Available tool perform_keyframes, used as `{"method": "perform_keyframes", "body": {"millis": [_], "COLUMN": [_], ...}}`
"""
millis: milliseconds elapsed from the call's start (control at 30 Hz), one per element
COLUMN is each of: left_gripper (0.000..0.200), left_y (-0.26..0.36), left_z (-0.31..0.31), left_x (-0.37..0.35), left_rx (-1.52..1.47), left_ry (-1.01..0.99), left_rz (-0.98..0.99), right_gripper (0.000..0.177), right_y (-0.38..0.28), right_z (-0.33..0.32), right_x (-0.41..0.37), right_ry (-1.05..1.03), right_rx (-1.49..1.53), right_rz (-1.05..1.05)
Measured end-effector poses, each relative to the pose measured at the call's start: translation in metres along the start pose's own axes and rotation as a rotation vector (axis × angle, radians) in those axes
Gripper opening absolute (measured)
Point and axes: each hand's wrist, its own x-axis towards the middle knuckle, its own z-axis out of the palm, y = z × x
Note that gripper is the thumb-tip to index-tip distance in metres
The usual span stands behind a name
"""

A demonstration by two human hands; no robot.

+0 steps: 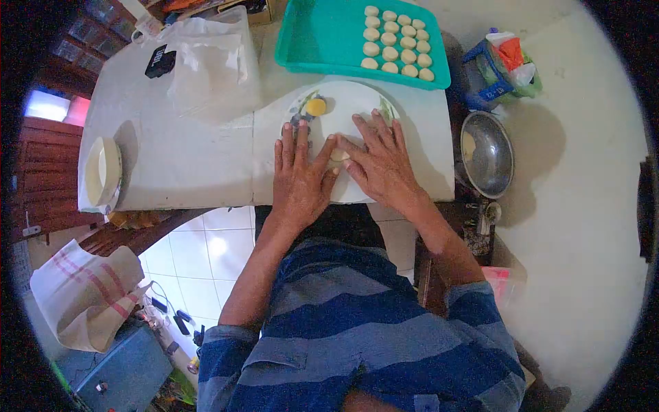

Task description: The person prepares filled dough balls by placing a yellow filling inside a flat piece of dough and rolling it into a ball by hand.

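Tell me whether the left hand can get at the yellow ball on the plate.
Probably yes: the left hand has its fingers over the plate, just short of the yellow ball, with nothing visible between.

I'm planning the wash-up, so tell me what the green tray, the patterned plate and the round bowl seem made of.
Green tray: likely smooth plastic, given its even, opaque colour. Patterned plate: smooth white with coloured motifs, perhaps glazed ceramic or melamine; the look leaves it open. Round bowl: shiny metal, probably steel, from its grey, bright reflections.
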Motion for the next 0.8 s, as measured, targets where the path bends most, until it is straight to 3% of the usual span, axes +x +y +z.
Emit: {"method": "perform_keyframes", "body": {"millis": [433, 800], "left_gripper": [0.049, 0.052], "left_y": [0.005, 0.007], "left_z": [-0.012, -0.014], "left_x": [-0.011, -0.02], "left_rx": [0.0, -0.018], "left_ry": [-0.007, -0.018], "left_rz": [0.039, -0.065], "right_gripper": [0.04, 0.039], "right_y": [-0.011, -0.026], "right_z": [-0.007, -0.006], "right_x": [-0.011, -0.016], "right_ry": [0.055, 0.057], "right_rx": [0.064, 0.104], "right_rz": [-0.018, -0.041]}}
